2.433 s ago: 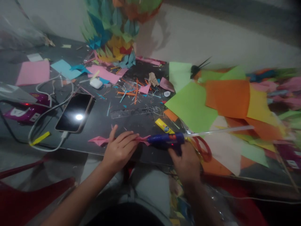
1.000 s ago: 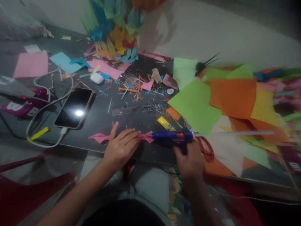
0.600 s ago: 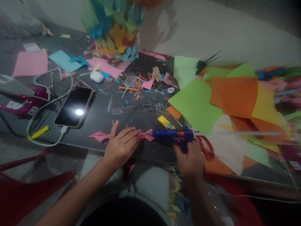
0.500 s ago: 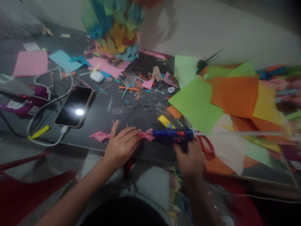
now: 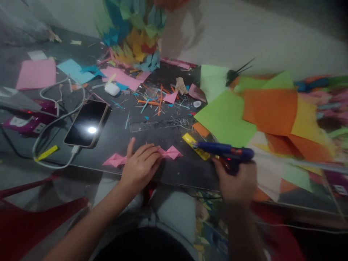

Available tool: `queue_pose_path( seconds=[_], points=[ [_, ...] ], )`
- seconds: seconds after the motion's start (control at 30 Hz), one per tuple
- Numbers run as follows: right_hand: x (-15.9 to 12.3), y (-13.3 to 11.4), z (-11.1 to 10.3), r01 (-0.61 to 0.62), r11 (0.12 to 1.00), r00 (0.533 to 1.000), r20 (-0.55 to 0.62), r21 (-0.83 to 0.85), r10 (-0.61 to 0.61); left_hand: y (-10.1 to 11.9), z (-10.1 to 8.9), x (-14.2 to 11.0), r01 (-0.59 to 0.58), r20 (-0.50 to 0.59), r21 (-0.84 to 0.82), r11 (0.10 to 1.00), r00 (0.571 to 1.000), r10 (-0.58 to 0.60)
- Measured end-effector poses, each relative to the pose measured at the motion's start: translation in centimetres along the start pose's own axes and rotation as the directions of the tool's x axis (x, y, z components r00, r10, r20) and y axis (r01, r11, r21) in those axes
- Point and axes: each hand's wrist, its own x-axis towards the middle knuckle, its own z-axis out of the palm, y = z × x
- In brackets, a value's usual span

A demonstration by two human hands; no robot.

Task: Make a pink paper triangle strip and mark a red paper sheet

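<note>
My left hand [image 5: 141, 165] lies over the middle of a pink folded-paper strip [image 5: 173, 152], holding it on the dark table near the front edge. Its fingers are together and the thumb sticks up; the strip's diamond-shaped folds show on both sides of the hand. My right hand [image 5: 239, 181] grips a blue glue gun [image 5: 223, 149] by its handle, with the nozzle pointing left and a small red light on its side. A clear glue stick extends from the back. Below the nozzle lies a yellow tube or wrapper [image 5: 202, 153], partly covered by the gun.
A phone [image 5: 86, 123] on a white cable lies at left, near a purple power strip [image 5: 32, 121]. A clear ruler [image 5: 157, 125] and paper scraps [image 5: 160, 99] lie behind my hands. Coloured paper sheets [image 5: 269, 108] spread at right. A folded-paper piece [image 5: 136, 36] stands against the wall.
The glue gun in my right hand has moved right, away from the pink strip, whose right end now shows fully. My left hand has stayed nearly in place.
</note>
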Motion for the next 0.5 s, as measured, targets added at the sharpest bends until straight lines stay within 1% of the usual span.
queue_pose_path(
  seconds=[0.07, 0.13, 0.23, 0.27, 0.37, 0.43, 0.5],
  points=[
    [1.3, 1.5, -0.4, -0.127, 0.992, 0.991, 0.036, -0.025, 0.127, 0.0, 0.0, 0.1, 0.005, -0.014, 0.011, 1.000, 1.000, -0.005],
    [2.6, 3.1, -0.8, -0.225, 0.973, 0.965, 0.122, -0.060, 0.231, 0.1, 0.1, 0.2, 0.020, -0.034, 0.017, 1.000, 0.999, -0.019],
    [3.9, 5.1, -0.8, -0.299, 0.949, 0.918, 0.239, -0.104, 0.316, 0.2, 0.2, 0.4, 0.042, -0.028, 0.029, 0.999, 0.999, -0.041],
    [4.1, 5.7, -0.7, -0.302, 0.947, 0.909, 0.265, -0.111, 0.322, 0.2, 0.3, 0.5, 0.046, -0.025, 0.035, 0.998, 0.999, -0.045],
    [4.6, 7.2, 0.0, -0.280, 0.953, 0.905, 0.300, -0.114, 0.302, 0.3, 0.3, 0.5, 0.055, -0.019, 0.042, 0.998, 0.998, -0.054],
    [4.7, 8.2, 0.5, -0.246, 0.964, 0.917, 0.300, -0.097, 0.264, 0.2, 0.4, 0.4, 0.055, -0.014, 0.039, 0.998, 0.998, -0.054],
    [4.7, 9.0, 0.9, -0.177, 0.983, 0.949, 0.257, -0.043, 0.182, 0.3, 0.4, 0.4, 0.055, -0.014, 0.034, 0.998, 0.998, -0.055]
  ],
)
